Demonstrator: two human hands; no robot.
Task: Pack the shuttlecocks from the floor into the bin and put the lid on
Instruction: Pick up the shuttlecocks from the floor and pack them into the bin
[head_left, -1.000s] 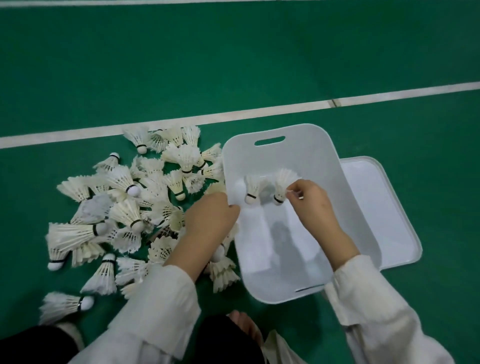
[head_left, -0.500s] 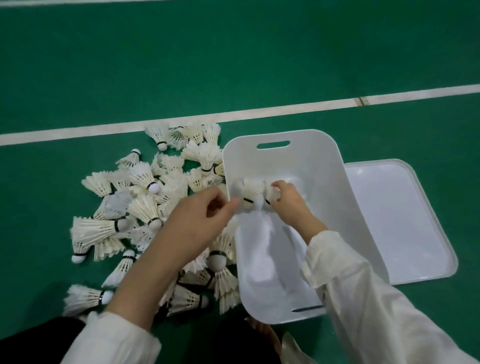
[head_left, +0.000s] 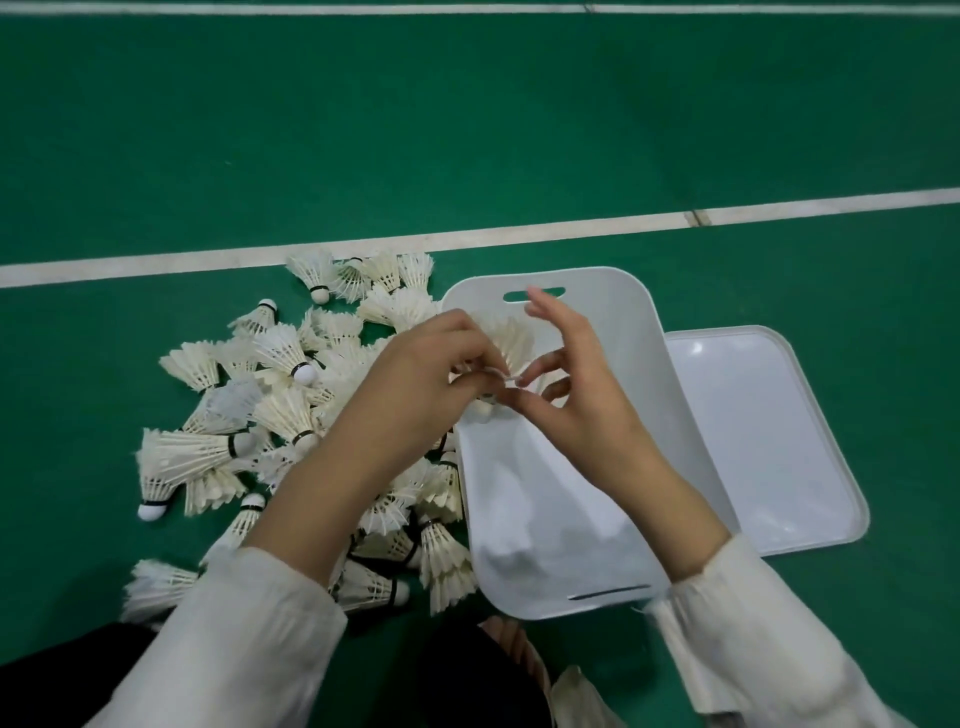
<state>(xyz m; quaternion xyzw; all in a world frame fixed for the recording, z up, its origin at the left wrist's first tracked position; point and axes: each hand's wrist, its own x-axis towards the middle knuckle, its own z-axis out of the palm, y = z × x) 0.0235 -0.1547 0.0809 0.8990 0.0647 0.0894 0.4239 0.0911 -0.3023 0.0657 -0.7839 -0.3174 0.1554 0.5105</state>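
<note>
The left hand (head_left: 415, 374) has left the pile (head_left: 280, 410) to join the right hand (head_left: 576, 400); both now pinch shuttlecocks (head_left: 511, 343) held over the bin (head_left: 623, 322). Probably nesting them; packing has barely begun

White court lines (head_left: 467, 237), black trousers (head_left: 52, 686) at bottom edge

White shuttlecocks (head_left: 291, 415), black bands; white bin (head_left: 644, 364); green floor (head_left: 467, 130).
</note>
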